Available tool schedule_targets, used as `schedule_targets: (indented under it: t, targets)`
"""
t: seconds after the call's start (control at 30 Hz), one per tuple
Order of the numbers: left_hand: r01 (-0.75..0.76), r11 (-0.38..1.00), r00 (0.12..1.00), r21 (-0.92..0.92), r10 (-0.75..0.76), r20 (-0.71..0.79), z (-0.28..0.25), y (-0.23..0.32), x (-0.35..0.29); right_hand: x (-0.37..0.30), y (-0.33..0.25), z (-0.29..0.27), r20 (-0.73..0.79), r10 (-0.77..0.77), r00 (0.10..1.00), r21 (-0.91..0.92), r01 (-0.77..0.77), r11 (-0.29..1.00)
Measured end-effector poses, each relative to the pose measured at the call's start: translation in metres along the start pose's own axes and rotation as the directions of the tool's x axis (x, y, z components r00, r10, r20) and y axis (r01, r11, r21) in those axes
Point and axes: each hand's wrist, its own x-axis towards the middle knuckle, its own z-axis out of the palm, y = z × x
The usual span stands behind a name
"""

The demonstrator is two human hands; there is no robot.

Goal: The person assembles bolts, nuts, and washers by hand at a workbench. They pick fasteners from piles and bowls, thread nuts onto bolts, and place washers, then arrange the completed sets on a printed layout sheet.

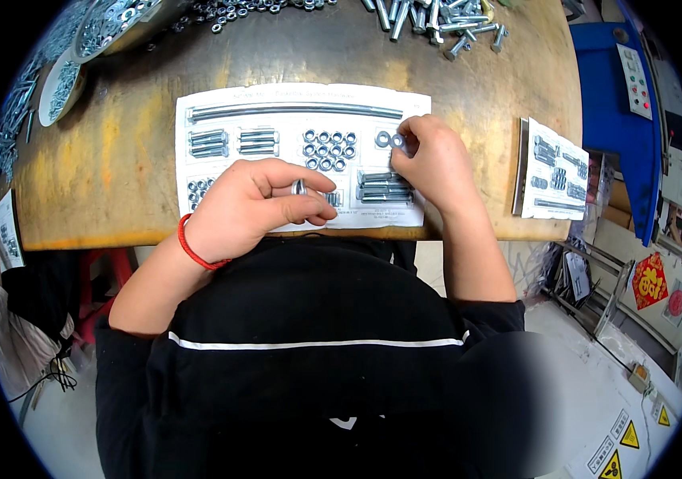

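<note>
At the far left, two bowls [135,37] of small hardware stand on the table [516,80]. The left hand [269,195] is over the lower part of a sheet [290,144], its thumb and forefinger curled with tips slightly apart, a shiny metal piece [299,188] held between them. Farther right, the right hand [432,160] has its thumb and forefinger nearly together at two washers [382,140] on the sheet; whether they grip one, I cannot tell. Loose bolts [399,20] lie beyond. More sheets [556,172] sit at the table's right edge.
</note>
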Motion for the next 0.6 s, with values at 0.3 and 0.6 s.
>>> schedule_targets:
  t: [0.3, 0.6]
  targets:
    - [-0.174, 0.908, 0.982, -0.380, 0.190, 0.004, -0.044, -0.008, -0.022, 0.024, -0.026, -0.046, 0.084, -0.013, 0.996, 0.190, -0.003, 0.982]
    - [-0.353, 0.679, 0.927, -0.644, 0.346, -0.143, -0.078, -0.023, -0.052, 0.209, -0.166, -0.036, -0.168, -0.639, 0.750, -0.088, 0.634, 0.768]
